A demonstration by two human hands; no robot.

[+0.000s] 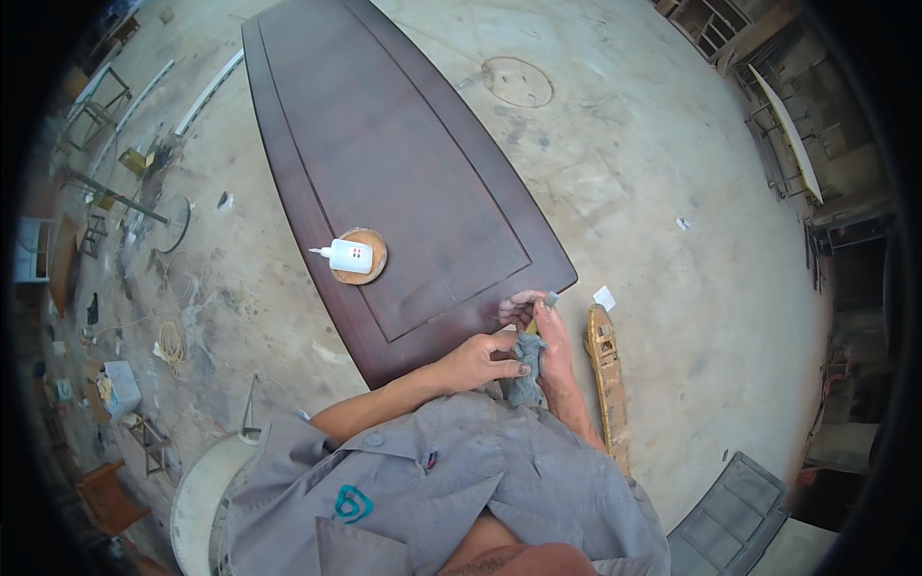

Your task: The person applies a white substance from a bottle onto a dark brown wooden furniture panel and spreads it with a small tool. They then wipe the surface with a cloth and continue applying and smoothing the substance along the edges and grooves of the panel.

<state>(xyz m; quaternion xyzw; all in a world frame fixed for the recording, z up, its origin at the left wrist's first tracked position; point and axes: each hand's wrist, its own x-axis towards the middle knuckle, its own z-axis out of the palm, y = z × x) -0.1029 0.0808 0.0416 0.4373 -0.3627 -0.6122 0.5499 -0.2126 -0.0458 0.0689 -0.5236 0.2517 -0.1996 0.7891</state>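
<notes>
Close in front of my body, my left hand (493,363) pinches a crumpled grey cloth (526,357) between thumb and fingers. The cloth lies against the palm side of my right hand (555,346). A small yellow-and-grey tool (532,327) is gripped in my right hand, mostly hidden by the fingers and cloth. Both hands are over the near end of a long dark brown door panel (403,154). On the panel's left side, a white squeeze bottle (350,255) lies on a round tan disc (370,276).
A narrow worn wooden piece (607,384) stands right of my right hand, with a white scrap (604,298) near its tip. A grey panel (732,514) lies at lower right. Cable (171,343), a box (120,387) and stands clutter the left floor. Frames line the right wall.
</notes>
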